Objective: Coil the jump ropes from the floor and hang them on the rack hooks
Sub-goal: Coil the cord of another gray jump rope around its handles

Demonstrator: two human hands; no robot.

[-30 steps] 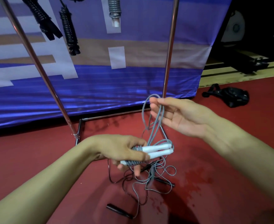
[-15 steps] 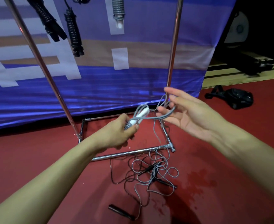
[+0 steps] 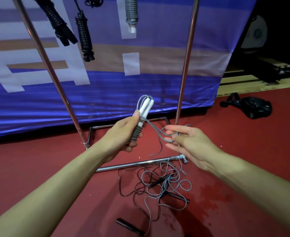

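Rack (image 3: 185, 69) uprights of polished metal stand against a blue banner (image 3: 106, 93), and three coiled ropes (image 3: 84, 36) already hang high between them, two black and one grey. Below, on the red floor (image 3: 38, 168) just in front of the rack's base bar, lies a tangle of loose ropes (image 3: 164, 187), grey and black cord looped over one another, with a black handle (image 3: 128, 226) lying apart nearer the camera. Left hand (image 3: 123, 134) is curled firmly round the grey jump rope (image 3: 141, 117), gripping its two white handles together with turns of cord already wound tightly about their lower part; the handle tips point up and away above the thumb. Right hand (image 3: 188, 139) sits beside it, fingers loosely bent, pinching a run of the same cord between thumb and fingertips. That cord crosses the short gap between the hands in a slack curve, and a loose end dangles below. To wrap well, I would judge the right hand should keep light tension, lay each turn snug against the last without overlap, and leave a loop free at the top for the hook. Slack now risks the winding springing loose.
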